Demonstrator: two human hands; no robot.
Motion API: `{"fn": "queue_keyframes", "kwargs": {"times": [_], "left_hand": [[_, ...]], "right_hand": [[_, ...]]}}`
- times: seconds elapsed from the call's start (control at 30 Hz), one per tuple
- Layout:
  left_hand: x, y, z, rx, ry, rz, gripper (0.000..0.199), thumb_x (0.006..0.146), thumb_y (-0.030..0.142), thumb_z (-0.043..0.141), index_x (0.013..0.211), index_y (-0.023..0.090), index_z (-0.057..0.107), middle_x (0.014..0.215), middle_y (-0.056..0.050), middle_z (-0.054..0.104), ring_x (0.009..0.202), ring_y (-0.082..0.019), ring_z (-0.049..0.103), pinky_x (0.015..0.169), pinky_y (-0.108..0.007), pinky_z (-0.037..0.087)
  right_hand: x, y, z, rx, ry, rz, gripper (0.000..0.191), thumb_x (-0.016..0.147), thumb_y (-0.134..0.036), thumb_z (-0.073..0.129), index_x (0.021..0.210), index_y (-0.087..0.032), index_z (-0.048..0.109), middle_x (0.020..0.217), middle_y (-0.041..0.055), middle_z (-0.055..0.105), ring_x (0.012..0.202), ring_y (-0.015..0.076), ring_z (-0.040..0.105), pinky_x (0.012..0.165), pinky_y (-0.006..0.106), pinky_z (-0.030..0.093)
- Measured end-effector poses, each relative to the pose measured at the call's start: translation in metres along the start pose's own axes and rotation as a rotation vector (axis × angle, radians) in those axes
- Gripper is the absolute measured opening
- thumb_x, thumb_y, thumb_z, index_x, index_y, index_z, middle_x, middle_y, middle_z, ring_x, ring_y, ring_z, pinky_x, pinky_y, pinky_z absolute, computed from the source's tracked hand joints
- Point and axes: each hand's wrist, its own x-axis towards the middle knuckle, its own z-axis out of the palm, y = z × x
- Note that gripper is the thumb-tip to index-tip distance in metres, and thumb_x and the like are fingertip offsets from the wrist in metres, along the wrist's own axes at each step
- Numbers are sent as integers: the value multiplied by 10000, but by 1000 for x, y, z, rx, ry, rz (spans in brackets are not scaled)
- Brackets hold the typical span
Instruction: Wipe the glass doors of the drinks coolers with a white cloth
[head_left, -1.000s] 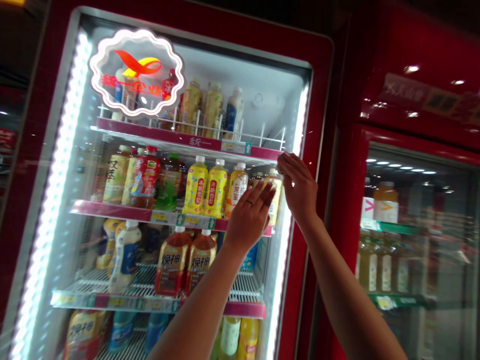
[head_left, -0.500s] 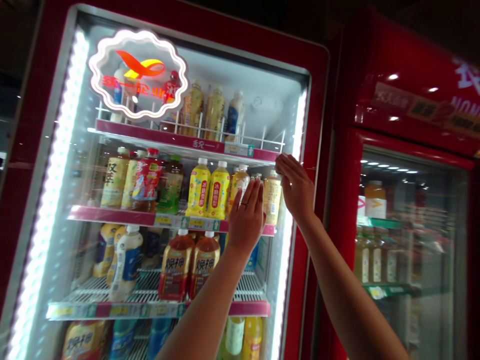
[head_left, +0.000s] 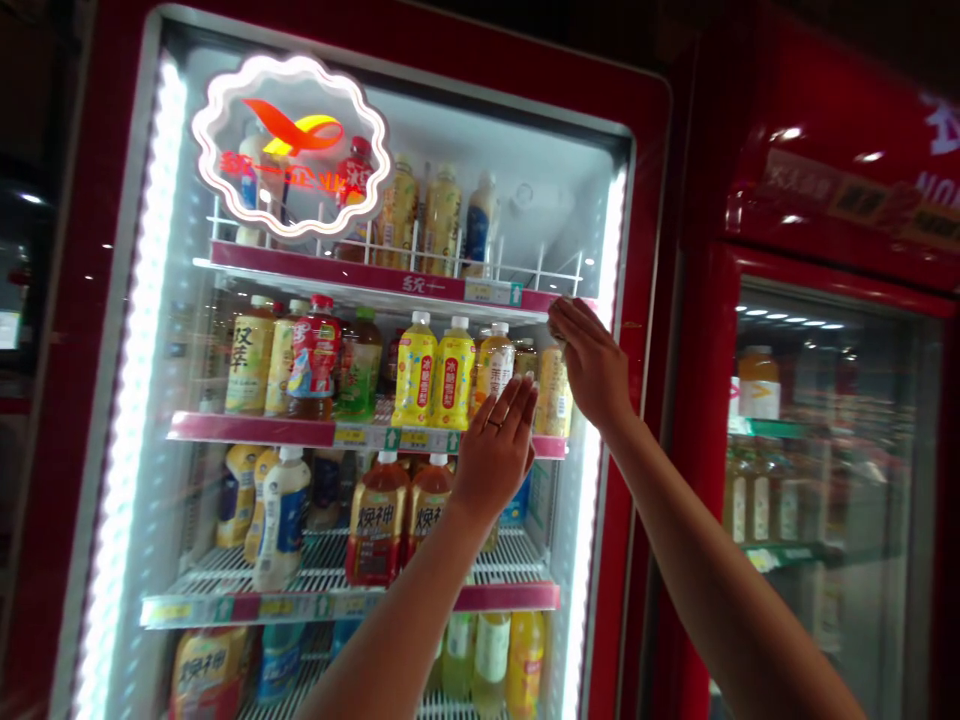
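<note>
My left hand (head_left: 496, 445) is raised in front of the glass door of a lit drinks cooler, its fingers stretched out and close together, a ring on one of them. Nothing shows in it. Behind its fingertips stands a bottle with a white label (head_left: 496, 362). Higher and to the right, my right hand (head_left: 592, 365) is at the glass near the door's right side, fingers together and bent. A small dull patch shows under its fingertips; whether this is a held thing or a reflection is unclear. A pale yellow bottle (head_left: 554, 390) is behind the glass beside it.
Several bottles stand on the cooler's shelves, among them yellow bottles (head_left: 415, 372) and a dark red-brown bottle (head_left: 377, 520). A glowing sign (head_left: 291, 147) is at the door's upper left. The red door frame (head_left: 651, 200) borders a second red cooler (head_left: 817, 270) on the right.
The cooler has shifted slightly right and its lower shelves up in the view. My left hand sits slightly lower against the bottles; my right hand stays near the door's right side.
</note>
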Motion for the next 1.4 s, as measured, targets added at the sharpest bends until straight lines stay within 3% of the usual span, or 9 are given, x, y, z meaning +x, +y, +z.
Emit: {"fn": "queue_keyframes", "kwargs": {"times": [0.1,0.23,0.37,0.5,0.7,0.93,1.07,1.27,1.4], "left_hand": [[-5,-3,-4,-32,-17,23,704,1058,205,467,1711,37,264,1753,-133,394,1656,-235,356,1335,-435,385],[-14,-17,-20,-49,-62,81,687,1035,184,489,1692,49,337,1754,-103,400,1643,-217,381,1335,-406,388],[-11,-49,-44,-61,-66,103,764,1003,154,513,1726,100,269,1770,-75,373,1667,-201,325,1365,-405,345],[-2,-87,-62,-49,-20,47,861,1002,122,498,1762,172,99,1779,-52,363,1675,-193,301,1393,-419,290],[-10,-127,-67,-21,12,13,830,1042,129,464,1764,219,66,1769,-48,380,1649,-204,366,1383,-430,312],[-21,-130,-61,28,-5,18,789,1058,132,424,1759,165,62,1781,-67,343,1664,-216,331,1385,-451,310],[-22,-128,-62,11,-7,12,798,1056,128,428,1759,178,52,1777,-56,353,1666,-207,325,1390,-439,294],[-24,-130,-61,3,3,23,795,1045,130,444,1757,156,92,1781,-63,347,1666,-211,328,1382,-435,315],[-24,-129,-60,15,3,34,776,1042,144,449,1752,125,138,1782,-69,344,1672,-219,314,1374,-441,336]], "right_hand": [[-11,-14,2,28,-64,-19,566,1043,-90,462,1509,-339,665,1604,-18,625,1561,266,511,1305,565,479],[-30,-11,-10,8,-92,-20,560,1048,-99,473,1518,-344,652,1600,-26,629,1563,262,507,1303,584,479],[-16,-10,-4,-19,-14,17,530,1056,-110,453,1508,-289,665,1586,7,643,1553,263,520,1303,578,481],[4,-29,15,2,8,40,502,1085,-135,435,1489,-304,682,1575,-9,653,1557,240,512,1315,532,475],[-17,-43,14,55,-55,-18,551,1053,-81,457,1490,-332,678,1577,-22,651,1555,236,518,1314,558,472],[2,-50,31,23,80,54,529,1048,-102,451,1453,-322,711,1544,-21,679,1524,239,558,1306,563,479],[8,-72,44,52,37,37,548,1049,-99,442,1463,-348,702,1551,-40,672,1537,226,541,1309,544,481],[-16,-76,33,66,-30,-14,483,1074,-141,483,1458,-329,708,1549,-18,675,1537,246,542,1314,545,474],[-3,-70,38,34,60,12,488,1064,-124,473,1440,-304,726,1533,-3,689,1520,256,564,1315,552,469]]}}
